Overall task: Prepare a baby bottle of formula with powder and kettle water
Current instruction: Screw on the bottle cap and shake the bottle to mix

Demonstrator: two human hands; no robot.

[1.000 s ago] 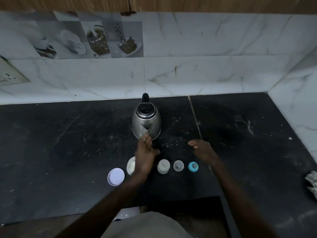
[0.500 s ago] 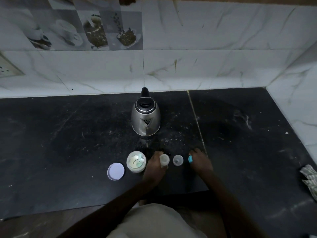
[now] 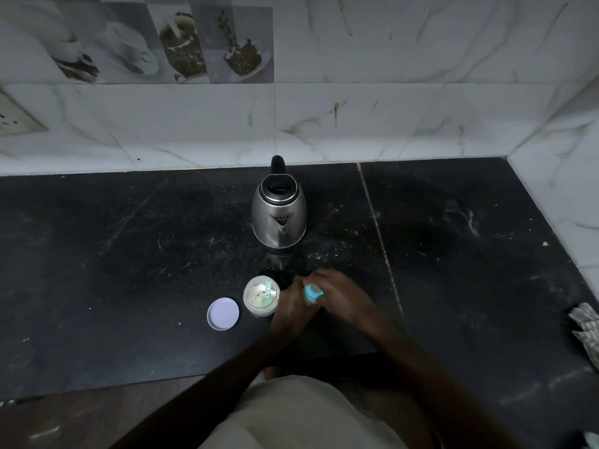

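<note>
A steel kettle (image 3: 279,216) with a black handle stands on the black counter (image 3: 129,254), its lid open. In front of it sits an open powder jar (image 3: 261,297) with a small blue scoop inside, and its white lid (image 3: 223,313) lies to the left. My left hand (image 3: 291,303) and my right hand (image 3: 340,294) meet just right of the jar. Between them is the blue bottle collar (image 3: 312,293), which my right hand holds. My left hand wraps the baby bottle, which is almost fully hidden under the fingers. The small clear cap is out of sight.
A crumpled cloth (image 3: 586,325) lies at the counter's right edge. Marble-patterned wall tiles (image 3: 389,108) close the back and right side. A wall socket (image 3: 13,121) sits at far left. Pale powder specks dot the counter around the kettle.
My left hand came back from the kettle and took the bottle. My right hand picked up the blue collar and brought it left onto the bottle. The view tilted downward.
</note>
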